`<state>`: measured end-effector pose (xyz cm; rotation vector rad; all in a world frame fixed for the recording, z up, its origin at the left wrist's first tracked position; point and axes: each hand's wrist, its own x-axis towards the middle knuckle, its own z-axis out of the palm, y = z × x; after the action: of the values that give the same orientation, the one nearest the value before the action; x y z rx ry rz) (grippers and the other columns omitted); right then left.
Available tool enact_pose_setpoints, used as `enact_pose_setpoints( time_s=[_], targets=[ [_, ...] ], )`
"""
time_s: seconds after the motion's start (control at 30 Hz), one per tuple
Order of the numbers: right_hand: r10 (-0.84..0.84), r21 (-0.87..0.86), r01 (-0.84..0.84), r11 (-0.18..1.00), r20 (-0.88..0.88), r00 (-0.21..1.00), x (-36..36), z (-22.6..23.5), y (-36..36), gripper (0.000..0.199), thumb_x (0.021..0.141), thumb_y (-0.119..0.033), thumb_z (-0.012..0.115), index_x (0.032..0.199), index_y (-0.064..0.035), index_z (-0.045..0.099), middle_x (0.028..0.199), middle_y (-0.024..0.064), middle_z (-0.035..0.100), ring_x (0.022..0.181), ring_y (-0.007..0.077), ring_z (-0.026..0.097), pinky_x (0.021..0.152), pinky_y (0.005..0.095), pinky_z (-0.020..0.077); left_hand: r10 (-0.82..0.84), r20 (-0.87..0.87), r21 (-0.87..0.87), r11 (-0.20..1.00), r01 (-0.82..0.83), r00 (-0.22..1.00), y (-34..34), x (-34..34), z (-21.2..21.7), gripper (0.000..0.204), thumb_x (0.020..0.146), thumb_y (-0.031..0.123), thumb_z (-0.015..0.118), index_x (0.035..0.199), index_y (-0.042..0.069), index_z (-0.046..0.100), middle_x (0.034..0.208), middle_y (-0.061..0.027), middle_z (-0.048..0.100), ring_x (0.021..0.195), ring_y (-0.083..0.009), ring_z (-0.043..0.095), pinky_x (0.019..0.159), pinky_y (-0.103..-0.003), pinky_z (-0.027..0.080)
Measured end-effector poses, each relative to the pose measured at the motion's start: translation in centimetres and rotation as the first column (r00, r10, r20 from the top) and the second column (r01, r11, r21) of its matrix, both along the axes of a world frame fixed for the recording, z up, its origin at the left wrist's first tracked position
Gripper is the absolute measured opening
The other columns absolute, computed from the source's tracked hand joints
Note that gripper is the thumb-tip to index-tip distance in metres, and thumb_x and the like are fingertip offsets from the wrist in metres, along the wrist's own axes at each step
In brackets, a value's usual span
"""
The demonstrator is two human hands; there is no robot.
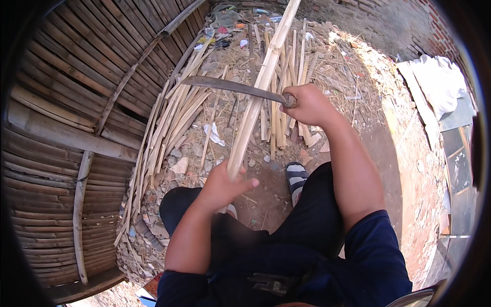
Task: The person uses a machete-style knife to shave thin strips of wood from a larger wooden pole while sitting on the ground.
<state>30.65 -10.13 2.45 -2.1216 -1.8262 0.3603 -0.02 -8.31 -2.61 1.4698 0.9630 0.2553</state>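
My left hand (221,187) grips the lower end of a long, pale split bamboo strip (255,107), its thumb sticking out to the right. The strip slants up and away, past the top of the view. In my right hand (308,104) is the handle of a machete (230,87). Its dark, slightly curved blade points left and crosses over the strip about midway. Whether the edge touches the bamboo I cannot tell.
Split bamboo strips (192,110) lie heaped along a bamboo slat wall (76,66) on the left. Another bundle of strips (279,123) lies behind the held one. Rubble and scraps cover the ground. A white sack (437,84) rests at the right, near a brick wall (444,33).
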Motion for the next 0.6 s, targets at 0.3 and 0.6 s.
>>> enact_pose_setpoints(
  time_s=[0.3, 0.6],
  targets=[
    [0.007, 0.037, -0.002, 0.999, -0.119, 0.993, 1.4, -0.3, -0.2, 0.038, 0.081, -0.031, 0.082, 0.111, -0.007, 0.075, 0.093, 0.0216, 0.073, 0.093, 0.0401, 0.071, 0.083, 0.0482, 0.0551, -0.018, 0.045, -0.025, 1.0, 0.019, 0.999, -0.1, -0.2, 0.2, 0.05, 0.076, 0.021, 0.095, 0.106, 0.005, 0.058, 0.073, 0.0029, 0.056, 0.056, -0.0063, 0.055, 0.047, -0.024, 0.047],
    [0.174, -0.009, -0.173, 0.985, 0.026, 0.984, -0.5, 0.1, -0.7, 0.028, 0.077, -0.021, 0.079, 0.1, -0.0077, 0.073, 0.087, 0.019, 0.072, 0.088, 0.0418, 0.07, 0.079, 0.052, 0.0546, -0.01, 0.022, -0.003, 1.0, 0.01, 1.0, -0.1, 0.1, -0.3, 0.049, 0.077, 0.022, 0.095, 0.105, 0.006, 0.058, 0.073, 0.0026, 0.057, 0.056, -0.0062, 0.055, 0.047, -0.024, 0.046]
  ],
)
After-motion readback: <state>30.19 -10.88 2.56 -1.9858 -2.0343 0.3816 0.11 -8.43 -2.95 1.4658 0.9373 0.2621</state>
